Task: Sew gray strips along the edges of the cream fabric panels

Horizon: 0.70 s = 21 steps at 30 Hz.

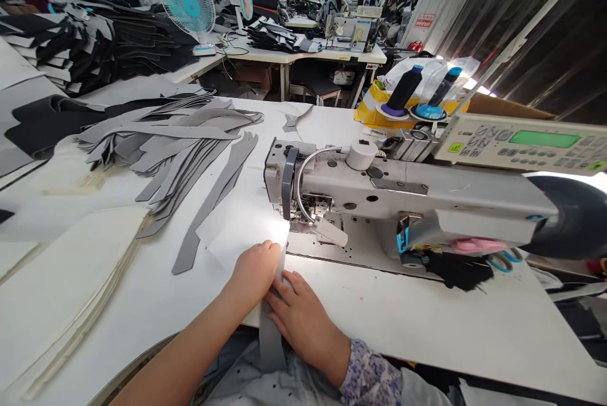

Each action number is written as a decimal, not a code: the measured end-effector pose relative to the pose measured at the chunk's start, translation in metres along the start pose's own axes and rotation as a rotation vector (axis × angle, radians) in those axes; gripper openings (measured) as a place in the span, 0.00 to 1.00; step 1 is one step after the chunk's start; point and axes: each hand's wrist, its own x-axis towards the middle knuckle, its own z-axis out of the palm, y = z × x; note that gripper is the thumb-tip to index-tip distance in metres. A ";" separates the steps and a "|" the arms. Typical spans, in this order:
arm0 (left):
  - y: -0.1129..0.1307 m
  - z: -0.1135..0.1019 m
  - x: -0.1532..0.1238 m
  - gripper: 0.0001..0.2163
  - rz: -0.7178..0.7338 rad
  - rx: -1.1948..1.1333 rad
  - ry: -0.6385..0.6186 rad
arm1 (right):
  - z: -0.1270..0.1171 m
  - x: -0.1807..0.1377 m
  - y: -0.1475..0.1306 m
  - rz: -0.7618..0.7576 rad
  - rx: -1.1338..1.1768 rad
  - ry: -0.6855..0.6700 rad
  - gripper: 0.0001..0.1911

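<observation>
The left hand [256, 270] rested on a long, narrow grey felt-like strip [272, 336] where it met a thin white sheet [241, 222], just in front of the needle area of a white industrial sewing machine [379, 197]. Whether its grip was closed, I could not tell. The right hand [303, 324] lay beside it with its grip open, fingers spread flat on the strip. The strip ran from under the hands towards the machine, on a white worktop [427, 336]. To the left lay a loose pile of grey cut strips [190, 153]. Two thread cones, one black [403, 90] and one dark with a blue top [443, 86], stood behind the machine, near a green-screened control panel [521, 143].
</observation>
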 end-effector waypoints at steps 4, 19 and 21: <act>0.002 -0.001 0.011 0.12 -0.022 0.006 0.022 | 0.000 0.001 0.003 0.014 -0.012 0.003 0.22; -0.001 -0.009 0.040 0.12 -0.054 -0.008 0.092 | 0.000 0.032 0.017 0.022 -0.058 -0.005 0.27; -0.003 -0.014 0.033 0.13 -0.056 -0.010 0.064 | 0.002 0.037 0.019 0.025 -0.056 0.013 0.27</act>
